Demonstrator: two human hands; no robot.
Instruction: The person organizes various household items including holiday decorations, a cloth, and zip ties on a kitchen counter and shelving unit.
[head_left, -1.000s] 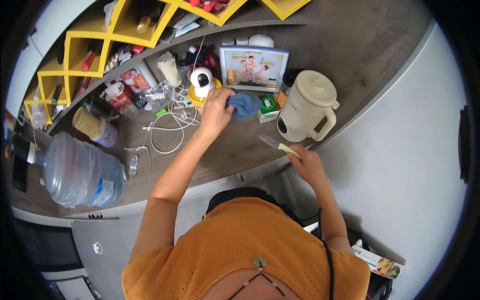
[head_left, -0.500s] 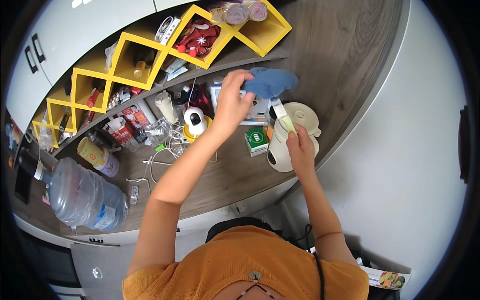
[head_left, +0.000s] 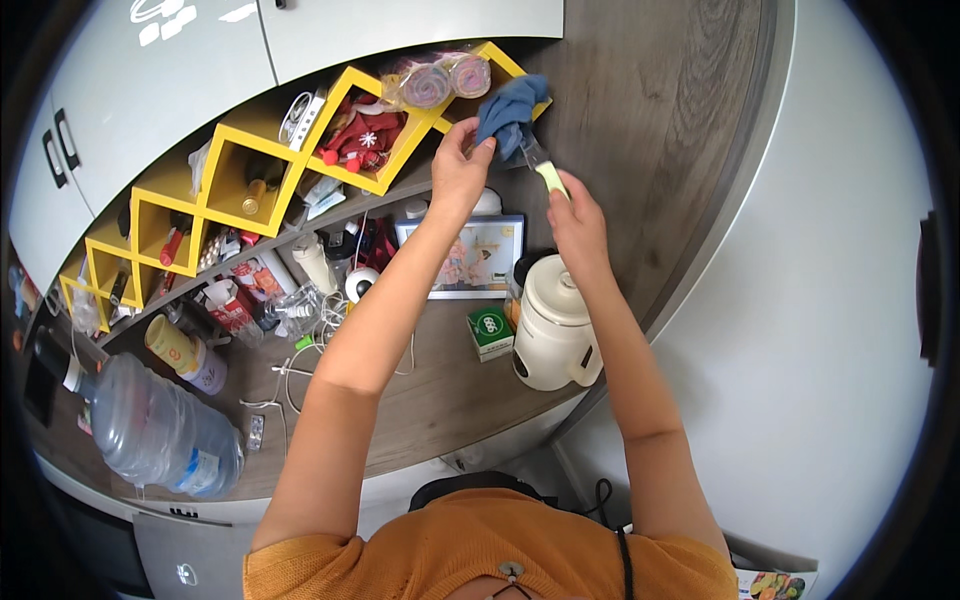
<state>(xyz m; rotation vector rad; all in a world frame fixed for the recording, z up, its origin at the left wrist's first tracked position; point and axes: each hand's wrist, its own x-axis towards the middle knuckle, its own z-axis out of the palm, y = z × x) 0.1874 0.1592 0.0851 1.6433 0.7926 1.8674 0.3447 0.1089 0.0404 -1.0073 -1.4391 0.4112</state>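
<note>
My right hand (head_left: 578,222) grips the light green handle (head_left: 551,178) of a tool with a pale, partly see-through shaft. A crumpled blue cloth (head_left: 512,108) covers the tool's far end, so its head is hidden. At the cloth's left edge, my left hand (head_left: 460,172) pinches the fabric between thumb and fingers. Both arms are raised in front of the yellow zigzag shelf (head_left: 385,178), and the cloth is by its right end. Below my right hand stands a cream electric kettle-like appliance (head_left: 550,335) with a lid and side handle.
Left of the appliance are a green-and-white box (head_left: 490,333) and a framed picture (head_left: 478,262). White cables (head_left: 290,372) and a white camera (head_left: 360,284) lie behind my left arm. A large water bottle (head_left: 165,425) rests at the left. A pale wall (head_left: 780,300) bounds the right side.
Both hands have moved up and farther away with the tool and cloth, from above the appliance to the shelf's right end. The view has shifted, showing more of the upper cabinets.
</note>
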